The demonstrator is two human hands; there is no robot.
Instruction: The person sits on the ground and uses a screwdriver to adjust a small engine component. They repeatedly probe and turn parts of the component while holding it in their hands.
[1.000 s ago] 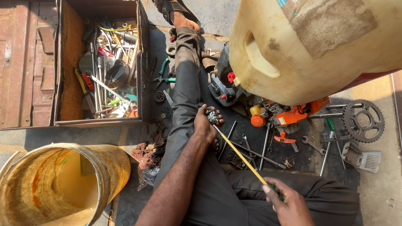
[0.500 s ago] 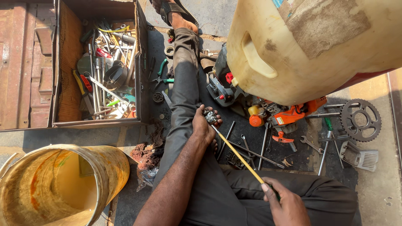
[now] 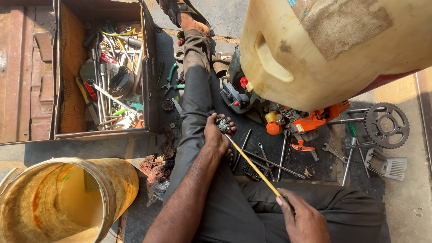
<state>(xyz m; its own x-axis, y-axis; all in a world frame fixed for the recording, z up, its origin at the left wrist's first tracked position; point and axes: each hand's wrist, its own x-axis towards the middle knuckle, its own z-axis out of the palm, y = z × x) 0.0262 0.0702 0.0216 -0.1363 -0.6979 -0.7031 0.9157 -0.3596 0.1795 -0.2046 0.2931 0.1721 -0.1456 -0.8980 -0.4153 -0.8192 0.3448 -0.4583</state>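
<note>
My left hand [image 3: 216, 137] rests on my outstretched left leg and pinches a small dark metal part [image 3: 223, 124] between its fingertips. My right hand [image 3: 302, 219], low at the bottom right over my bent right leg, grips the handle of a long yellow-shafted screwdriver [image 3: 253, 165]. The screwdriver's tip reaches up and left into the small part. I sit on a dark mat with my leg stretched towards a sandal at the top.
A rusty metal toolbox [image 3: 67, 81] full of hand tools lies open at the left. A yellow bucket [image 3: 67, 198] stands at the bottom left. A big cream plastic jerrycan [image 3: 333, 49] looms at the top right over an orange engine [image 3: 306, 121]. Spanners, rods and a sprocket [image 3: 387, 125] lie on the mat.
Both hands stay on the part and screwdriver. My right hand has shifted slightly on the handle; the view has tilted a little.
</note>
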